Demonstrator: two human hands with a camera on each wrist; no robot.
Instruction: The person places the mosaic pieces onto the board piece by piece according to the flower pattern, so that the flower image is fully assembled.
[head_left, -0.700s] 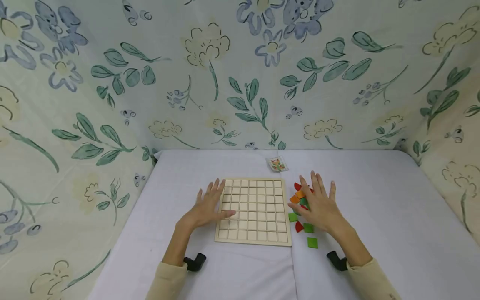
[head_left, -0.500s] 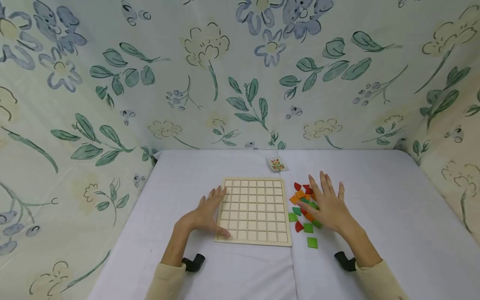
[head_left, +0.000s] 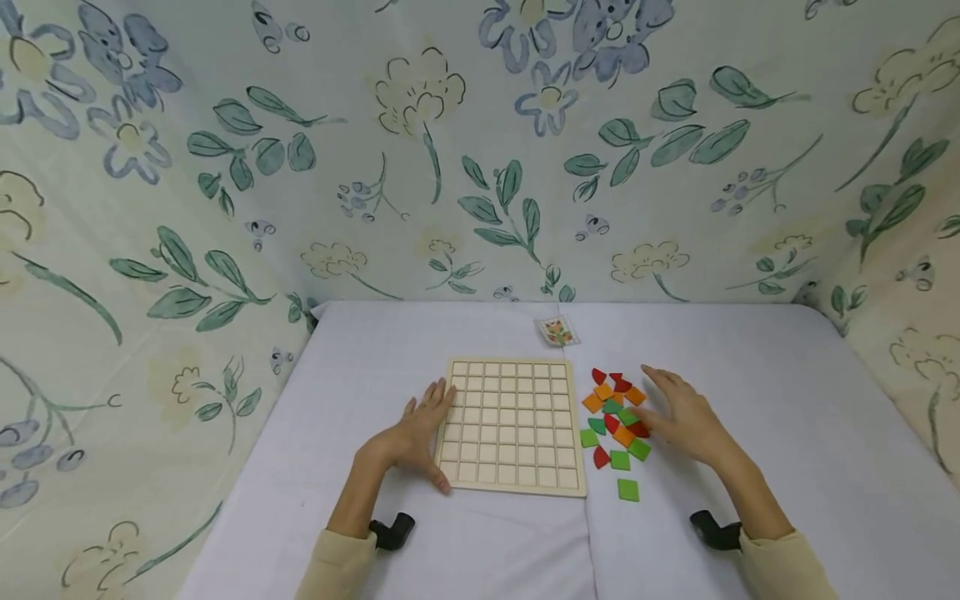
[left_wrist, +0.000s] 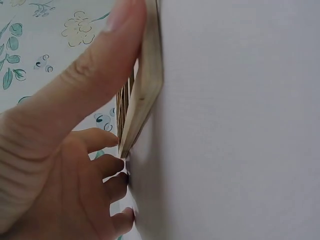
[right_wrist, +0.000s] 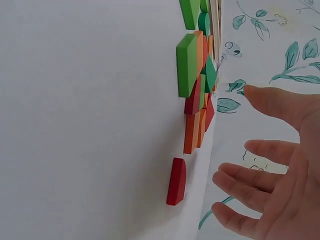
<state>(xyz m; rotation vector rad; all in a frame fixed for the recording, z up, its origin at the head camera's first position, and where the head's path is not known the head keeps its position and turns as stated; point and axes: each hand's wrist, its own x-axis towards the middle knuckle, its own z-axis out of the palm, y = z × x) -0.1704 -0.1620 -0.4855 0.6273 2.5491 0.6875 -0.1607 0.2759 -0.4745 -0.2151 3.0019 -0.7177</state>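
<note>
A pale wooden board (head_left: 507,435) marked with a grid of square recesses lies flat on the table. My left hand (head_left: 408,437) is spread along its left side, fingertips at the left edge and thumb at the front left corner; in the left wrist view the thumb (left_wrist: 85,75) lies by the board's rim. To the board's right is a loose cluster of small flat pieces: green squares (head_left: 628,490), orange squares (head_left: 625,436), red quarter-rounds (head_left: 602,457) and darker green leaf shapes. My right hand (head_left: 693,425) hovers at the cluster's right side, fingers apart and nothing in them.
A small card (head_left: 557,331) with a coloured pattern lies behind the board. White cloth (head_left: 487,550) covers the table, with a fold running forward from the board. Floral fabric (head_left: 480,150) hangs behind and at both sides. A red piece (right_wrist: 176,182) lies apart in the right wrist view.
My right hand has moved right, off the pieces it was covering. My left hand has drawn back from over the grid, its thumb moving down to the front left corner.
</note>
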